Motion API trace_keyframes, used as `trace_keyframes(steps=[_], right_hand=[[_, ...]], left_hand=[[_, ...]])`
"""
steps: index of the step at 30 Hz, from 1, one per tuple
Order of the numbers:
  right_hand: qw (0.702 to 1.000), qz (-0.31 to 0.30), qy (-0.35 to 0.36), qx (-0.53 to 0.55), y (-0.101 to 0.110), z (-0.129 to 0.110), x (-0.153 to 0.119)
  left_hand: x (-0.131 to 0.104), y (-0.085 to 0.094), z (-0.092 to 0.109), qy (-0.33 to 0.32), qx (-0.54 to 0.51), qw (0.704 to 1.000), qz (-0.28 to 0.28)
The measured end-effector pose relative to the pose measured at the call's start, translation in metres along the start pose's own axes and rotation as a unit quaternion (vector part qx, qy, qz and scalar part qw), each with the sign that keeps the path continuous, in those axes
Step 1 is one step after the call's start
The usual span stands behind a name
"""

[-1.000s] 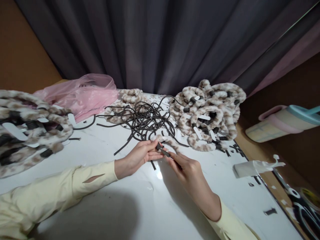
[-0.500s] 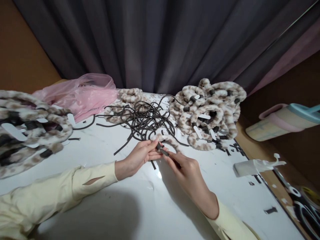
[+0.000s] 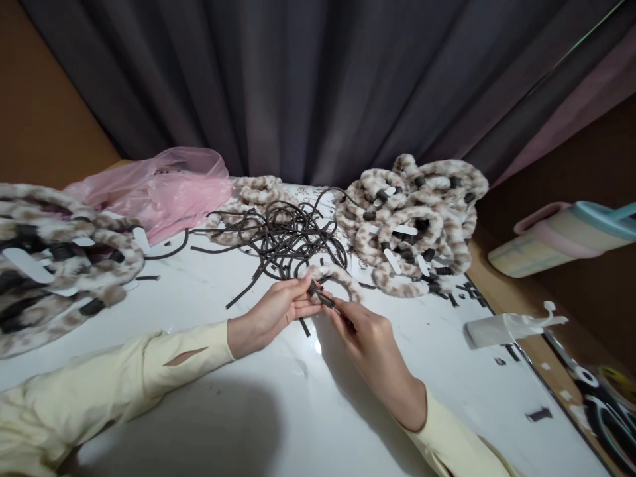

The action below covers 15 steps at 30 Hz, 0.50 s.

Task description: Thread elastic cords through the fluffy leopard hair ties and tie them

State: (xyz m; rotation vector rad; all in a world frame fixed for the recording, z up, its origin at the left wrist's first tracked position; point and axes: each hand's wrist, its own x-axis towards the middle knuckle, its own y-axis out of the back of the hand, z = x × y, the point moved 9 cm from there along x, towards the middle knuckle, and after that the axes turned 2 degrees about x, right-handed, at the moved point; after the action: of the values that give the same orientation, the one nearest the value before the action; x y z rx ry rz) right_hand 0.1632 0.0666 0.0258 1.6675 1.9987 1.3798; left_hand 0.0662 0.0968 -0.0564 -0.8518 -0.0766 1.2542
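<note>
My left hand (image 3: 278, 306) is closed, thumb over fingers, on a fluffy white-and-brown ring (image 3: 342, 277) at the dark wrapped part. My right hand (image 3: 368, 334) pinches a dark cord (image 3: 328, 302) that runs up to that wrapping, between the two hands. The fingertips cover part of the cord. Right behind the hands lies a tangle of dark cords (image 3: 293, 232) on the white table (image 3: 318, 417).
Fluffy rings with white tags form a right pile (image 3: 412, 232) and a left pile (image 3: 64, 258). A pink plastic bag (image 3: 169, 185) lies at the back left. To the right are a squeeze bottle (image 3: 497, 329), scissors (image 3: 596, 404), a tumbler (image 3: 551, 242) and cord scraps (image 3: 539, 415).
My right hand has shifted slightly left, and the dark cord it pinches now lies closer along the wrapped part of the ring. The left hand stays in place.
</note>
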Motion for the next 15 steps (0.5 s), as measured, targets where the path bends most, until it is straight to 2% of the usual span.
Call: trace_keyframes(steps=[6, 15], right_hand=[[0.999, 0.002, -0.040, 0.018, 0.0096, 0.0063, 0.0035], [0.995, -0.026, -0.078, 0.047, 0.0086, 0.0090, 0.0061]], left_hand=[[0.0001, 0.0004, 0.0005, 0.000, -0.004, 1.000, 0.008], [-0.0007, -0.0005, 0.0022, -0.006, 0.016, 1.000, 0.014]])
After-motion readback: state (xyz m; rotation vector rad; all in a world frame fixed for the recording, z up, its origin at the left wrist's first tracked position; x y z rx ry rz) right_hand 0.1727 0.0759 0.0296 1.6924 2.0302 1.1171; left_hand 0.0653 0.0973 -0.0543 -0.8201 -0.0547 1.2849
